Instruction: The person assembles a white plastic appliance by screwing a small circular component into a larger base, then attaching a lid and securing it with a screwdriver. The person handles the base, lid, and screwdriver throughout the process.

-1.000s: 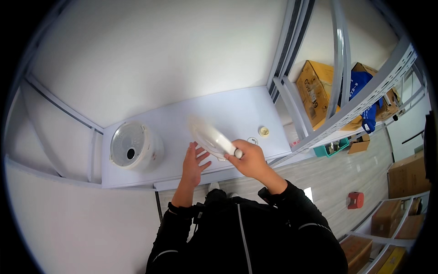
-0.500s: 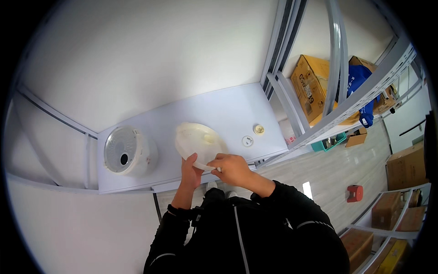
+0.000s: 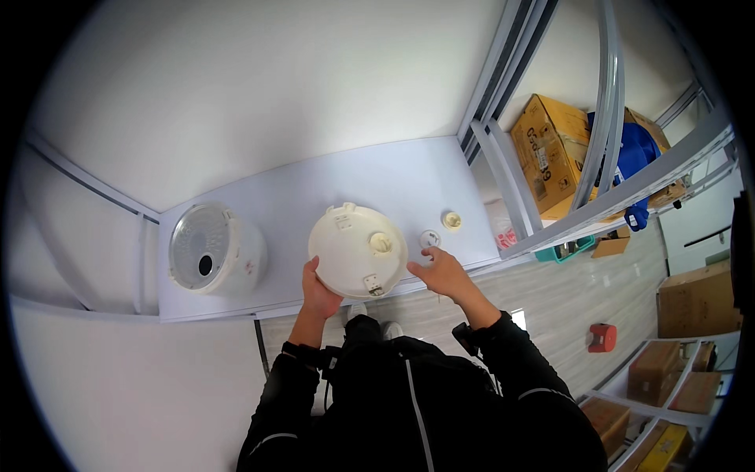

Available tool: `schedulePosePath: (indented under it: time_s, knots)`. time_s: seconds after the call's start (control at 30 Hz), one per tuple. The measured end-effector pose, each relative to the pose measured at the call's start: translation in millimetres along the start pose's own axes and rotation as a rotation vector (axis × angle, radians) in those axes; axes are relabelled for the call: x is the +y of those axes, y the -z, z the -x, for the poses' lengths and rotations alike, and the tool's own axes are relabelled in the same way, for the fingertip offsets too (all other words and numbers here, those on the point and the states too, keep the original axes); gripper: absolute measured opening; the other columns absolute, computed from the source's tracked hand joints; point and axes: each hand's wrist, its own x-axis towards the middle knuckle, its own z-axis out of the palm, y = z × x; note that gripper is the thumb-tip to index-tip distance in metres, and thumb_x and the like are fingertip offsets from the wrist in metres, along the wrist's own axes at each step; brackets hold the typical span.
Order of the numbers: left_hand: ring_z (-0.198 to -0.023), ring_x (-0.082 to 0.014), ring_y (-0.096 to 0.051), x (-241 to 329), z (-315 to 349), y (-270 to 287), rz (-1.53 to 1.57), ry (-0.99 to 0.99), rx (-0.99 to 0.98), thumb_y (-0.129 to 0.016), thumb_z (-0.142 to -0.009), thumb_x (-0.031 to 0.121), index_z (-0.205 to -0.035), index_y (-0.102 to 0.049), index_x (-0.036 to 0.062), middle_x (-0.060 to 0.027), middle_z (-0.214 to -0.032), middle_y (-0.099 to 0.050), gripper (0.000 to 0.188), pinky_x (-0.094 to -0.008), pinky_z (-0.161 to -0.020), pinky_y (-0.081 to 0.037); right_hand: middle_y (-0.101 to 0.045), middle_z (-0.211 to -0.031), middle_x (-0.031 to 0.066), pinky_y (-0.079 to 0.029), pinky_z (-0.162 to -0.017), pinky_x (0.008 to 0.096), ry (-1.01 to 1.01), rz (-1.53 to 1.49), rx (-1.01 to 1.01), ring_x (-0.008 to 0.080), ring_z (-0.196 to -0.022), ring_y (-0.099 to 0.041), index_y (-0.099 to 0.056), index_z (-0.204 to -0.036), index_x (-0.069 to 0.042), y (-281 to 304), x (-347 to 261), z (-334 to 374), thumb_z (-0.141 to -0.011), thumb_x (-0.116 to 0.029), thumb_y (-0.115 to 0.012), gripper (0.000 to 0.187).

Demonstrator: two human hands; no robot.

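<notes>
My left hand (image 3: pixel 319 294) grips a round cream plastic lid (image 3: pixel 342 256) by its lower left edge. The lid's face is turned up and shows a raised round fitting and small bracket-like parts near the rim. To the right of the lid, my right hand (image 3: pixel 445 276) has its thumb and fingers apart with nothing between them. It is nearest a small white disc (image 3: pixel 429 239) on the table, beside a cream round cap (image 3: pixel 451 221). At the left stands a white cylindrical appliance body (image 3: pixel 245 259), tilted in view, with a silvery top and a black round spot.
A pale table (image 3: pixel 393 169) runs along the wall. At the right, grey shelf framing (image 3: pixel 515 177) rises, with a cardboard box (image 3: pixel 546 161) and blue cloth (image 3: pixel 635 157) behind it. A red stool (image 3: pixel 602 337) stands on the floor near shelved boxes (image 3: pixel 653 374).
My right hand has let go of the lid's edge and moved right, opening. The lid, still in my left hand, has turned to show its face more fully.
</notes>
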Motion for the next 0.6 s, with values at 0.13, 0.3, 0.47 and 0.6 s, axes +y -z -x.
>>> schedulePosePath:
  time_s: [0.13, 0.3, 0.47, 0.6]
  knots:
    - [-0.146, -0.0364, -0.052, 1.3, -9.0, -0.4, -0.044, 0.058, -0.013, -0.041, -0.103, 0.051, -0.160, -0.043, 0.0057, -0.0143, -0.160, -0.053, 0.073, -0.0548, -0.121, -0.042, -0.078, -0.098, 0.0198, -0.061, -0.075, 0.0402, -0.112, -0.305, -0.168, 0.0251, -0.082, -0.076, -0.068, -0.132, 0.005, 4.7, -12.2, 5.5, -0.090, -0.038, -0.078, 0.061]
    - [-0.146, -0.0364, -0.052, -3.3, -20.5, 1.4, -0.066, 0.102, 0.043, -0.040, -0.103, 0.051, -0.161, -0.043, 0.0053, -0.0148, -0.160, -0.052, 0.074, -0.0550, -0.121, -0.042, -0.077, -0.092, 0.0177, -0.059, -0.065, 0.0364, -0.035, -0.294, -0.195, 0.0197, -0.069, -0.072, -0.071, -0.126, 0.005, -8.4, 2.2, -10.4, -0.090, -0.034, -0.077, 0.054]
    - [-0.143, -0.0353, -0.054, -6.8, -27.4, 13.3, -0.117, 0.074, 0.140, -0.043, -0.105, 0.051, -0.159, -0.044, 0.0041, -0.0138, -0.158, -0.054, 0.071, -0.0542, -0.119, -0.044, -0.077, -0.095, 0.0210, -0.060, -0.077, 0.0396, -0.035, -0.232, -0.191, 0.0271, -0.082, -0.076, -0.072, -0.126, 0.004, -9.6, -0.8, -14.0, -0.088, -0.036, -0.077, 0.056]
    - [-0.135, -0.0316, -0.060, -6.4, -34.2, 17.9, -0.273, -0.040, 0.337, -0.054, -0.106, 0.044, -0.152, -0.047, 0.0029, -0.0145, -0.147, -0.060, 0.062, -0.0505, -0.112, -0.050, -0.078, -0.103, 0.0231, -0.058, -0.091, 0.0438, -0.003, -0.141, -0.144, 0.0353, -0.101, -0.075, -0.074, -0.123, 0.002, -13.3, -1.2, -16.9, -0.086, -0.038, -0.078, 0.055]
